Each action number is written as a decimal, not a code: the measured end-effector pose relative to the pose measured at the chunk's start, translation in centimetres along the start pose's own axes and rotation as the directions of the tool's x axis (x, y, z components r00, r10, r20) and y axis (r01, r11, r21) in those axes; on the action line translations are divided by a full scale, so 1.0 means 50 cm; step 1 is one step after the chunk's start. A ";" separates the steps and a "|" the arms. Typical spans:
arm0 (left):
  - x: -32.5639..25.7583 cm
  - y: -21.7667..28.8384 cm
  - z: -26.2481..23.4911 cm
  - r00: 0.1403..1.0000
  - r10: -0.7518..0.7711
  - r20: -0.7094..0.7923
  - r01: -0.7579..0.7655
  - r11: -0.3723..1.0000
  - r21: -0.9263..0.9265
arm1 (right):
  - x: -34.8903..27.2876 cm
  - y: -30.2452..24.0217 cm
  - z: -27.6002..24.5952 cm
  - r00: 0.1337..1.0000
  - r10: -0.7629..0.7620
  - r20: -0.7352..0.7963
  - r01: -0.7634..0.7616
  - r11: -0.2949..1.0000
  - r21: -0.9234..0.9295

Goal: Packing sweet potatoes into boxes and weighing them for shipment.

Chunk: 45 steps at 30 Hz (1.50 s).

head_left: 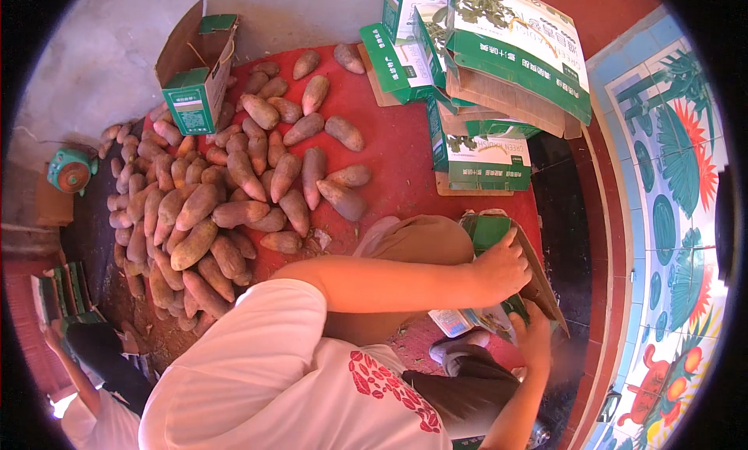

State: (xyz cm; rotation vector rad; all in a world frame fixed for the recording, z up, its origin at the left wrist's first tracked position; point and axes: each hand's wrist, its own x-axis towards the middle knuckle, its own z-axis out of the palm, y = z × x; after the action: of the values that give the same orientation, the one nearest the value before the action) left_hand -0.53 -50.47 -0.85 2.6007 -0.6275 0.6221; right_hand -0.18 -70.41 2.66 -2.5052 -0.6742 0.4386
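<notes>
A green and white cardboard box [489,230] stands in front of me, its brown inner flap turned outward. My left hand [502,272] has its fingers closed over the upper part of the box. Lower down, my right hand [535,339] grips the edge near the green flap, with the fingers partly hidden. The box's inside is mostly out of sight behind my left forearm and hand. One of my knees [425,240], in brown cloth, is bent beside the box.
A large heap of brownish root vegetables [226,212] covers the red floor sheet [397,138]. An open carton [195,111] stands behind it. Stacked green and white cartons [514,76] lie at the far right. Another person [86,411] sits lower left, beside green cartons. A painted tiled wall [662,216] borders the right.
</notes>
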 end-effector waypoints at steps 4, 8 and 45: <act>-0.011 -0.121 -0.076 0.959 -0.174 -0.225 0.129 0.971 -0.199 | -0.001 0.004 0.018 0.996 0.012 -0.086 -0.021 0.994 -0.103; -0.167 -0.312 -0.038 0.853 -0.499 -0.152 0.505 0.863 0.005 | 0.000 0.015 0.028 0.987 -0.046 -0.153 0.025 0.990 -0.140; -0.658 -0.475 0.226 0.177 -0.725 0.665 0.949 0.305 0.081 | 0.023 -0.011 0.042 0.971 -0.092 -0.222 0.011 0.940 -0.342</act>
State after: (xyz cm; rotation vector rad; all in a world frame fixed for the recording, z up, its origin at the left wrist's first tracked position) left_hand -11.26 -25.36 -32.89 2.1870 0.6505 -0.7015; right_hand -0.32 -68.55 1.04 -2.7914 -0.7724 -0.0004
